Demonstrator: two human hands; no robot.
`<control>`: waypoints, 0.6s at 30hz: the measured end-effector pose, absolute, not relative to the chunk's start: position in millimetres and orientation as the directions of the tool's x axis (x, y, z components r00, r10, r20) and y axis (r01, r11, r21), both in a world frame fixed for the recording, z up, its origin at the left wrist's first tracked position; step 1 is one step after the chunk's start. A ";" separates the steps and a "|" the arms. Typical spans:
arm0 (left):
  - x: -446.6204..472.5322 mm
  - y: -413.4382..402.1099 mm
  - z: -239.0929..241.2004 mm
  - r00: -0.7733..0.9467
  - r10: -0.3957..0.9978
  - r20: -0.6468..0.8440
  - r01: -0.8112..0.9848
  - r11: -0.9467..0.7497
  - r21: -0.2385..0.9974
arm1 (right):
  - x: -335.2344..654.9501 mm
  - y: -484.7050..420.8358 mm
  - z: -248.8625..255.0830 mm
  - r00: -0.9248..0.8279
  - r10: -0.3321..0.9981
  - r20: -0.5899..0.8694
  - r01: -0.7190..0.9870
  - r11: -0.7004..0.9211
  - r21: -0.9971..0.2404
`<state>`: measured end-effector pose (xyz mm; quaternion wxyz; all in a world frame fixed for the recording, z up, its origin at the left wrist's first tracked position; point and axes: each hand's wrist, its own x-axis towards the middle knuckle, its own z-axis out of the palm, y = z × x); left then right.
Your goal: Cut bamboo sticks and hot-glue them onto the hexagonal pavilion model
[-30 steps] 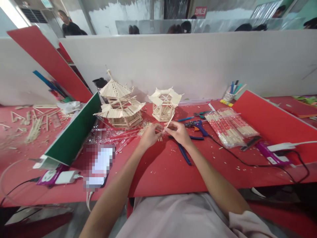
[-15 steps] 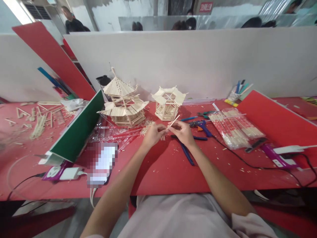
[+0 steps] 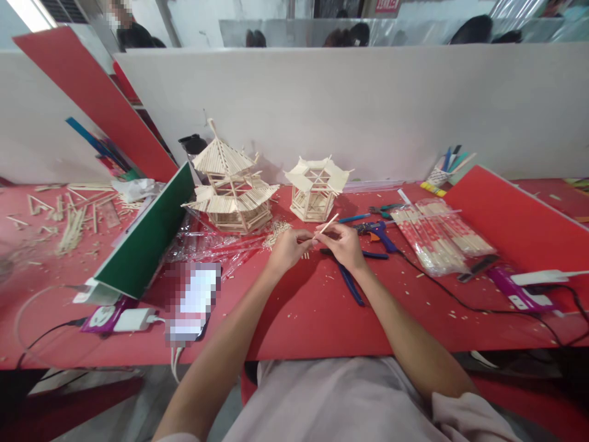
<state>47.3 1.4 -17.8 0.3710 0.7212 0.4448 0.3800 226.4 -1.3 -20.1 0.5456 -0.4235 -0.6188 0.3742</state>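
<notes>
A short thin wooden stick (image 3: 329, 223) slants up between my two hands over the table. My right hand (image 3: 346, 247) is closed on it with thumb and fingers. The fingertips of my left hand (image 3: 288, 248) pinch at its lower end, which they partly hide. Beyond my hands stands a small hexagonal pavilion model (image 3: 317, 190) of wooden sticks, its roof open in the middle. To its left is a taller two-tiered pavilion model (image 3: 232, 199). Blue-handled pliers (image 3: 352, 285) lie under my right hand, and a few short stick pieces (image 3: 304, 255) lie between the hands.
A blue glue gun (image 3: 381, 236) and bagged sticks (image 3: 442, 236) lie right on the red table (image 3: 304, 325). Leftward are a pile of cut bits (image 3: 277, 233), plastic wrap, a phone (image 3: 196, 301) and a green board (image 3: 147, 239). A white partition (image 3: 391, 110) runs behind.
The camera view has shifted slightly. Both hands stay together at the stick, with only small finger movement; the models and tools have not moved on the table.
</notes>
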 end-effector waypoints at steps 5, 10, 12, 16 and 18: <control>46.0 2.7 -16.8 0.308 0.932 0.192 0.385 -0.306 0.871 | 225.4 -0.9 -19.1 -0.054 0.939 0.340 0.109 0.344 -0.933; 45.8 2.5 -13.4 0.291 0.946 0.142 0.418 -0.260 0.870 | 224.4 0.3 -18.5 -0.065 0.937 0.344 0.100 0.349 -0.932; 45.6 1.8 -11.5 0.280 0.948 0.151 0.451 -0.268 0.851 | 224.1 0.8 -19.0 -0.067 0.937 0.342 0.092 0.347 -0.933; 44.1 0.1 -6.2 0.281 0.942 0.181 0.540 -0.312 0.782 | 223.8 1.4 -20.3 -0.078 0.935 0.346 0.073 0.351 -0.934; 43.0 -0.4 -3.4 0.295 0.935 0.198 0.580 -0.340 0.741 | 223.5 1.2 -20.7 -0.080 0.936 0.344 0.073 0.350 -0.934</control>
